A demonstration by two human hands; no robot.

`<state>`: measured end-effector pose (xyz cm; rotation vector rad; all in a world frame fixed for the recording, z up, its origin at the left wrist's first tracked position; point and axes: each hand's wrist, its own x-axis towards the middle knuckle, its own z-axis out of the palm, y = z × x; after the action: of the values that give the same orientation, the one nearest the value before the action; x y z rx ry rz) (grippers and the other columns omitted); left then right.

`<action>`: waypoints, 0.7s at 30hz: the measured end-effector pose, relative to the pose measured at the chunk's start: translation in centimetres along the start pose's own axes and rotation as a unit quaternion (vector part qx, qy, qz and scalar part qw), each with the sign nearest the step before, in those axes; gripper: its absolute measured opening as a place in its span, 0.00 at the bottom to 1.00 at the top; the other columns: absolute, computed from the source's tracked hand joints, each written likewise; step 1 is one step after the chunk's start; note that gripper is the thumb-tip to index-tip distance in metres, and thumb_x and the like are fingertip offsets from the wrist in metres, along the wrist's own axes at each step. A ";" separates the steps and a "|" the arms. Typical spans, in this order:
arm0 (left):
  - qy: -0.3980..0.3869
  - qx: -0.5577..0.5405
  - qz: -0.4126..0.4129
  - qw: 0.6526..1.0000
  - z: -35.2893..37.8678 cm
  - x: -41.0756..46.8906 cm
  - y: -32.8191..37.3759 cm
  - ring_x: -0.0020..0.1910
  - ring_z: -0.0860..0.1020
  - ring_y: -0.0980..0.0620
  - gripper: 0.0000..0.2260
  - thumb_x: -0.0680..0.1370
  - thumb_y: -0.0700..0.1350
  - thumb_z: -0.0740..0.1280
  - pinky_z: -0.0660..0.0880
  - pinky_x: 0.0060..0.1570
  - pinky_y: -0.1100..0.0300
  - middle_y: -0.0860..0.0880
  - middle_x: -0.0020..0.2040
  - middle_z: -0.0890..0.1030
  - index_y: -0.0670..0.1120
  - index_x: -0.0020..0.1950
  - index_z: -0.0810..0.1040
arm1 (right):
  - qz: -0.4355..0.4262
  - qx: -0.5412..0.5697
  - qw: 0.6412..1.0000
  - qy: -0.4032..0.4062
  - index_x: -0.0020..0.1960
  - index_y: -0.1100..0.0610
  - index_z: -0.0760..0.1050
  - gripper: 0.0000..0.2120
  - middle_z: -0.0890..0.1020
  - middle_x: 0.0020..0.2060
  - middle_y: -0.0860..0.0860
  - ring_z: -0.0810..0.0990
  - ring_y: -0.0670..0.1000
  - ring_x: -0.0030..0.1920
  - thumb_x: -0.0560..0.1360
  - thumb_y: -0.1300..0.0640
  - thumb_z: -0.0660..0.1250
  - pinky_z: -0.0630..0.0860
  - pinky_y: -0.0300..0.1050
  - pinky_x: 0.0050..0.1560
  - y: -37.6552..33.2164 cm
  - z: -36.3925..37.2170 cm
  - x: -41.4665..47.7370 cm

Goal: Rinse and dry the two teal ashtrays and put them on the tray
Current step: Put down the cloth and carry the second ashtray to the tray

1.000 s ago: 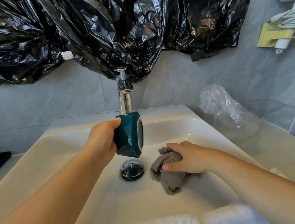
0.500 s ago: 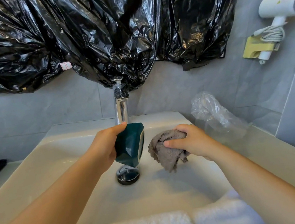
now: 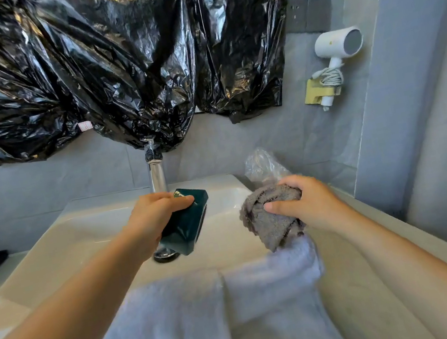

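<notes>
My left hand (image 3: 155,216) grips a teal ashtray (image 3: 188,224) and holds it tilted on edge above the white sink (image 3: 80,237), just over the drain plug (image 3: 165,255). My right hand (image 3: 303,203) holds a bunched grey cloth (image 3: 269,220) in the air to the right of the ashtray, a short gap apart from it. The cloth hangs over the sink's right side. Only one ashtray is in view, and no tray shows.
A chrome tap (image 3: 156,170) stands behind the ashtray. White towels (image 3: 200,321) lie over the sink's near edge. Crumpled clear plastic (image 3: 264,164) sits on the counter at right. Black plastic sheeting (image 3: 98,66) covers the wall above. A white hair dryer (image 3: 339,45) hangs at right.
My right hand picked the grey cloth up from the sink bottom and raised it to the right. My left hand kept the ashtray over the drain. The camera tilted up.
</notes>
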<state>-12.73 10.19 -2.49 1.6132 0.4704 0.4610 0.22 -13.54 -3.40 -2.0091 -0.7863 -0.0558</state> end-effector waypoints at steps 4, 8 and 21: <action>-0.034 0.031 0.048 0.998 2.0 -4.5 1.8 0.40 0.80 0.40 0.24 0.62 0.47 0.75 0.76 0.45 0.48 0.31 0.44 0.81 0.31 0.50 0.78 | 0.028 -0.021 0.999 0.035 0.50 0.50 0.78 0.14 0.83 0.40 0.47 0.81 0.46 0.40 0.68 0.49 0.78 0.74 0.40 0.37 1.6 -4.5 -4.7; -0.066 0.052 0.057 0.995 4.7 -8.4 2.6 0.39 0.79 0.41 0.26 0.60 0.48 0.74 0.73 0.43 0.50 0.30 0.43 0.80 0.30 0.50 0.77 | 0.057 -0.020 0.996 0.063 0.47 0.52 0.79 0.12 0.83 0.37 0.47 0.81 0.48 0.38 0.67 0.50 0.78 0.74 0.42 0.37 4.1 -7.2 -8.8; -0.115 0.157 0.087 0.977 9.9 -16.7 -0.9 0.35 0.81 0.46 0.04 0.73 0.40 0.73 0.76 0.37 0.57 0.43 0.36 0.83 0.39 0.42 0.82 | 0.197 -0.105 0.974 0.022 0.69 0.57 0.71 0.23 0.75 0.66 0.56 0.75 0.55 0.65 0.76 0.55 0.70 0.75 0.51 0.62 14.3 -6.7 -18.3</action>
<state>-21.19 -7.21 -4.58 1.9974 0.2349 0.3336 -4.61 -33.08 -16.78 -2.3238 -0.3524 0.0486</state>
